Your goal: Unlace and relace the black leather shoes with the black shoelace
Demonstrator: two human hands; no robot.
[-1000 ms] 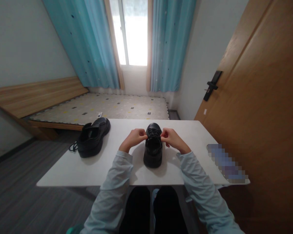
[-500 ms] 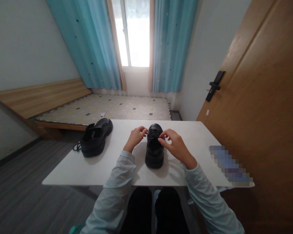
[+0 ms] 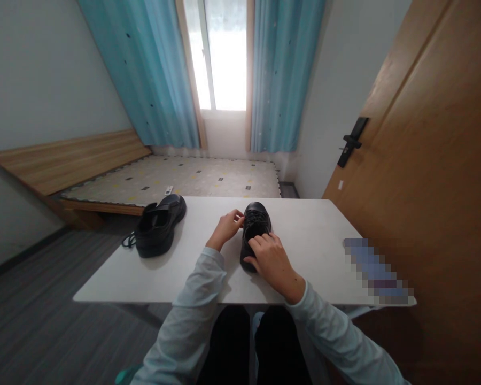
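Observation:
A black lace-up shoe (image 3: 257, 212) stands on the white table in front of me, toe pointing away. My left hand (image 3: 227, 225) is at its left side by the laces, fingers bent and closed against the upper's edge; whether a lace is between them is too small to tell. Over the rear of the opening lies my right hand (image 3: 269, 259), its fingers curled over the right collar and the thumb near the heel. Part of the heel and opening is hidden by this hand. Farther left rests a second black shoe (image 3: 156, 235), with loose laces hanging behind its heel.
The white table (image 3: 312, 235) spans the space before me. A blurred-out flat bluish item (image 3: 377, 270) lies at its right edge. Beyond are a bed (image 3: 208, 176) and blue curtains (image 3: 280, 80); a wooden door (image 3: 425, 187) stands close on the right.
My right hand has moved from the laces down toward me to the heel and collar of the shoe. My left hand has stayed by the shoe's left side, shifting slightly right.

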